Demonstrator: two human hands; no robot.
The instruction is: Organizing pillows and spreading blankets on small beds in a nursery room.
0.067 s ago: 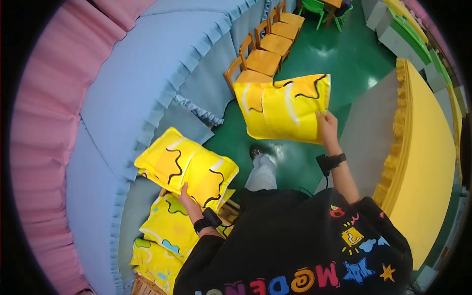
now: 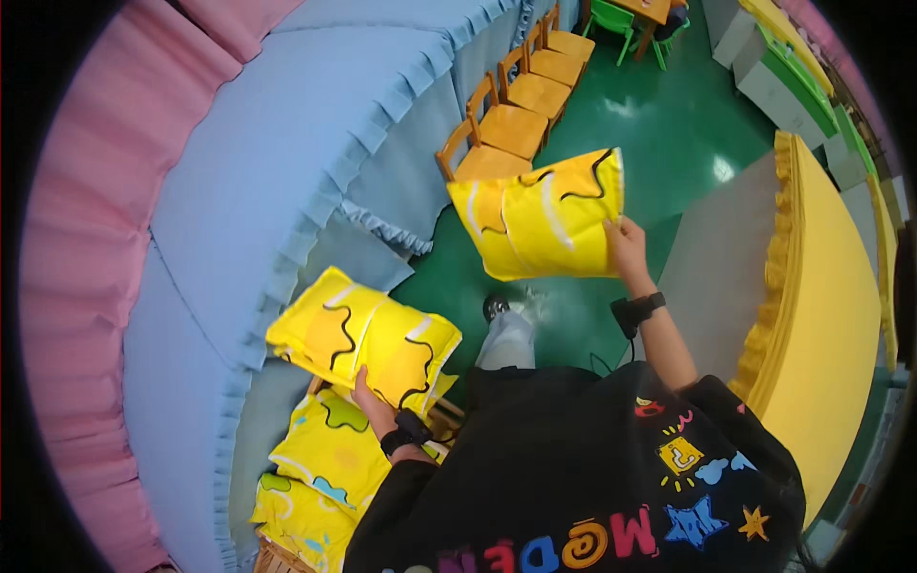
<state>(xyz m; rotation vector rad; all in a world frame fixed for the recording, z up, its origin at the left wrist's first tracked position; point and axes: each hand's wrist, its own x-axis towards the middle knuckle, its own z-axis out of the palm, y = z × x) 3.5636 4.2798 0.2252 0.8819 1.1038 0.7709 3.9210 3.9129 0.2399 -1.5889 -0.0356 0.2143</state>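
Left grip point(image 2: 374, 399) closed on lower edge of yellow pillow point(image 2: 368, 329), thumb on its face; pillow was left of frame's centre. Right grip point(image 2: 627, 250) closed on right edge of second pillow point(image 2: 540, 218), upper centre. Both pillows bore black squiggles over orange patches. Black shirt point(image 2: 544, 449), bottom of frame, carried large multicoloured lettering, star print.

2 yellow pillows point(image 2: 363, 336) point(image 2: 537, 220) hide most fingers of the left hand point(image 2: 375, 401) and right hand point(image 2: 626, 248). The upper edge cuts off a wooden table point(image 2: 644, 10).
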